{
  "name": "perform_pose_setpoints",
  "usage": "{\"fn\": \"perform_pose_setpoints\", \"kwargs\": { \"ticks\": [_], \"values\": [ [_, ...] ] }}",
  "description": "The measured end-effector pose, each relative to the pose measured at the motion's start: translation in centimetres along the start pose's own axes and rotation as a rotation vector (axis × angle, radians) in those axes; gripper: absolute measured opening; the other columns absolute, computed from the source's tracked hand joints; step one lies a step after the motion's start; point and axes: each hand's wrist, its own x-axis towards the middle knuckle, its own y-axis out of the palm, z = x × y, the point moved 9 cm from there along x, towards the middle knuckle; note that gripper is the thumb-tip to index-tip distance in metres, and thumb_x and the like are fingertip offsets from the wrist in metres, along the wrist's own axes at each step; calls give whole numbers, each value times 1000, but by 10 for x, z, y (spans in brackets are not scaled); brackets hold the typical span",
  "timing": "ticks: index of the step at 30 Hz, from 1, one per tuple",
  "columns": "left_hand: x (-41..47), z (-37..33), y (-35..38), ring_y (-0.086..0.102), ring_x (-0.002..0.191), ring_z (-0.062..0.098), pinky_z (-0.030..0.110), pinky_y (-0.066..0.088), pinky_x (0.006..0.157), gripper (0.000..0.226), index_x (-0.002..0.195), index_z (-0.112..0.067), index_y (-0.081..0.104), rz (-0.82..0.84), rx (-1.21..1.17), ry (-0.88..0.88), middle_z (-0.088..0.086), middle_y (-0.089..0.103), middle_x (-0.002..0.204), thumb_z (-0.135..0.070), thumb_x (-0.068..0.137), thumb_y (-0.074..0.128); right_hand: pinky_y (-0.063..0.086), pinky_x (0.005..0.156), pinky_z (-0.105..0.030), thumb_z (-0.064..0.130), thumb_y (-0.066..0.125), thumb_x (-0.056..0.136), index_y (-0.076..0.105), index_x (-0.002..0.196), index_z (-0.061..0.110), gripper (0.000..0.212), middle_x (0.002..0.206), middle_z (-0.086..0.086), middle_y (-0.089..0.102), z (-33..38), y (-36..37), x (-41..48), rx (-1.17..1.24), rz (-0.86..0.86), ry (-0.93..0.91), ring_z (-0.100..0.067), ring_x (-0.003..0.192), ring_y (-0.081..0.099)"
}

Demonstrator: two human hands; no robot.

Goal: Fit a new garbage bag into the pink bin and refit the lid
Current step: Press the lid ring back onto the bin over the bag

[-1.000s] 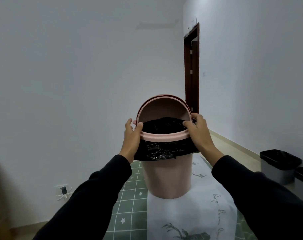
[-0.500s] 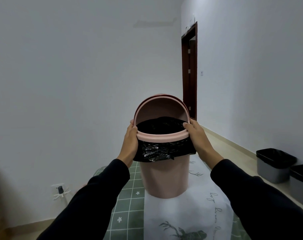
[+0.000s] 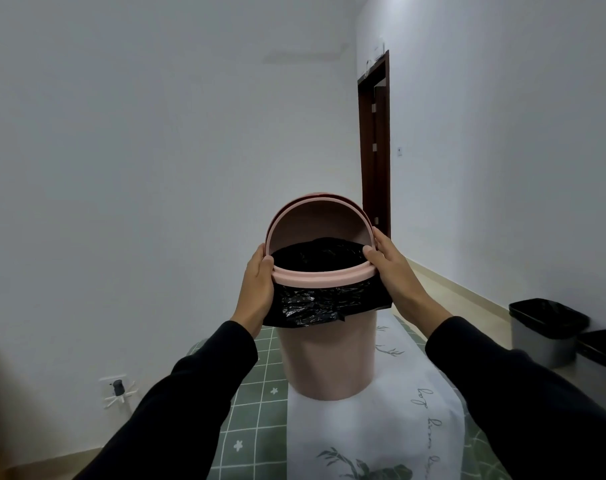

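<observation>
Both grips are closed on the pink lid ring [image 3: 324, 279]: the left hand [image 3: 258, 285] clasps its left side, thumb over the top edge, and the right hand [image 3: 393, 271] clasps its right side. The ring sits on the mouth of the pink bin [image 3: 327, 358], its flap [image 3: 317, 225] tipped upright behind. The black garbage bag [image 3: 315, 306] lines the bin, its edge folded down outside beneath the ring, between the hands. The bin stands on a table [image 3: 374, 427] covered with white and green cloth.
</observation>
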Motion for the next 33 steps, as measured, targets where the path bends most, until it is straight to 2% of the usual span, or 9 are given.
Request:
{"fn": "perform_pose_setpoints", "kwargs": {
  "ticks": [5, 9, 11, 14, 18, 22, 26, 30, 33],
  "values": [
    [-2, -4, -3, 59, 117, 16, 42, 46, 107, 42, 137, -23, 56, -54, 27, 5, -2, 63, 128, -18, 105, 30, 47, 109, -37, 30, 51, 103, 49, 147, 34, 45, 140, 9, 59, 1, -6, 2, -8, -34, 17, -13, 127, 58],
    [-4, -7, -8, 62, 113, 15, 35, 51, 100, 39, 132, -24, 62, -94, 19, 6, -6, 67, 121, -18, 104, 36, 49, 88, -21, 25, 54, 102, 57, 140, 29, 39, 133, 7, 61, 8, -13, 0, -25, -106, 8, -5, 115, 59],
    [-5, -8, -11, 63, 112, 14, 30, 52, 96, 36, 127, -26, 64, -110, 6, 7, -8, 68, 118, -17, 103, 38, 47, 89, -21, 24, 57, 101, 58, 141, 28, 40, 129, 8, 61, 10, -14, -2, -21, -125, 10, -5, 114, 58],
    [-5, -8, -14, 61, 116, 15, 33, 50, 102, 31, 121, -26, 64, -128, -16, 3, -6, 66, 123, -15, 103, 41, 47, 81, -17, 23, 60, 99, 61, 136, 31, 38, 123, 9, 62, 13, -14, -4, -7, -142, 16, -1, 109, 58],
    [-3, -4, -16, 56, 126, 19, 40, 45, 110, 32, 131, -14, 60, -151, -17, -21, 1, 61, 136, -14, 103, 45, 44, 74, -14, 23, 65, 97, 63, 131, 32, 35, 124, 6, 61, 15, -19, -6, 6, -173, 18, -2, 107, 58],
    [-2, -3, -19, 63, 112, 22, 39, 51, 100, 22, 120, -18, 61, -185, -12, -22, 4, 67, 119, -16, 101, 49, 45, 72, -15, 21, 67, 95, 65, 126, 27, 31, 125, 3, 62, 16, -19, -8, 22, -185, 19, -1, 106, 57],
    [-3, -1, -19, 64, 109, 19, 39, 52, 99, 23, 121, -19, 59, -187, -11, -26, 3, 67, 117, -19, 101, 49, 45, 70, -15, 17, 62, 97, 65, 113, 31, 22, 119, 2, 65, 15, -20, -10, 24, -191, 22, -7, 107, 60],
    [-4, -2, -20, 65, 107, 19, 36, 53, 96, 20, 119, -17, 59, -197, -20, -7, 3, 68, 115, -17, 101, 50, 49, 76, -22, 8, 56, 97, 67, 111, 25, 24, 116, -3, 66, 13, -26, -9, 34, -209, 34, -15, 108, 62],
    [-4, -4, -22, 66, 104, 20, 32, 53, 91, 18, 116, -14, 60, -212, -29, -5, 5, 68, 113, -14, 100, 52, 53, 97, -40, 8, 52, 96, 69, 109, 18, 23, 118, -8, 67, 12, -28, -8, 72, -218, 59, -25, 115, 62]
  ]
}}
